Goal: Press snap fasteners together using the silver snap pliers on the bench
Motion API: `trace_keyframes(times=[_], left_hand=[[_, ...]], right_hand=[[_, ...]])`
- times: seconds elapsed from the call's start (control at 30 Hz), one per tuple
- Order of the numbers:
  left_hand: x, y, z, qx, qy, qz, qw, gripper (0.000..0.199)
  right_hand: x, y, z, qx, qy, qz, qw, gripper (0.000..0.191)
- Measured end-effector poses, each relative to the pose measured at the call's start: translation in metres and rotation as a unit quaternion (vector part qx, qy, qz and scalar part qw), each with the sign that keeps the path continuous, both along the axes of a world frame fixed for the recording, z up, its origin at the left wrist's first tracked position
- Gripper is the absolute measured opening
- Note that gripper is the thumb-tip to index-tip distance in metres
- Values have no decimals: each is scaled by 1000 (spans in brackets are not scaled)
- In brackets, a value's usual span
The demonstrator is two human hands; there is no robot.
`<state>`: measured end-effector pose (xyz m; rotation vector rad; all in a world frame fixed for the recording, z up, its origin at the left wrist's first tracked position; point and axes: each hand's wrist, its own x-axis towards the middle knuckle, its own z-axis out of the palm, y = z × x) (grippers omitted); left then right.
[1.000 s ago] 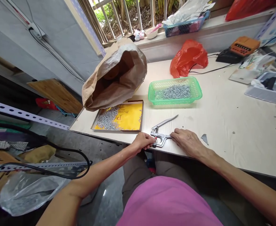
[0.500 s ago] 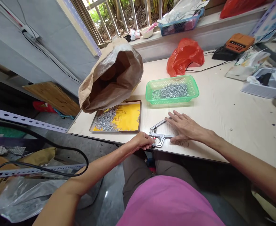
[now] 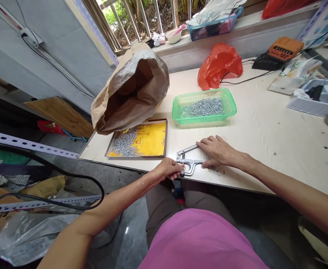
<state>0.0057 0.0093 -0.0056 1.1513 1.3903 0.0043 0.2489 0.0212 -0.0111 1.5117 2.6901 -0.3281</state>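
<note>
A grey metal pair of hand press pliers, with a spring and a red piece at its jaws, lies at the table's front edge. My right hand is closed over its two handles, fingers on the upper one and thumb at the lower. At the jaws, my left hand has its fingertips pinched together; whatever they hold is too small to make out. Left of the pliers, a shallow tray with a yellow bottom carries many small metal pins. Similar pins lie in a green plastic basket behind the pliers.
A large open paper sack leans over the tray's back. Behind the basket lies a red plastic bag. An orange battery on a black charger, a cable and a grey bin stand at the right. A black cable loop hangs at left.
My right hand's spread fingers have drawn together and curled over the pliers' handles. The upper handle sits slightly lower. My left hand stays at the jaws.
</note>
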Motion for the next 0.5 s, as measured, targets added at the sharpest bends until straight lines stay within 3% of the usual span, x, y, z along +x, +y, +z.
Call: trace_keyframes(times=[0.3, 0.4, 0.5], left_hand=[[2, -14, 4, 19, 19, 34, 999, 34], [0, -22, 6, 173, 73, -8, 982, 30], [7, -27, 7, 409, 106, -101, 901, 18]], right_hand=[[-4, -13, 4, 20, -17, -19, 999, 60], [-6, -15, 5, 22, -15, -23, 999, 55], [-7, -18, 4, 34, -3, -24, 999, 52]])
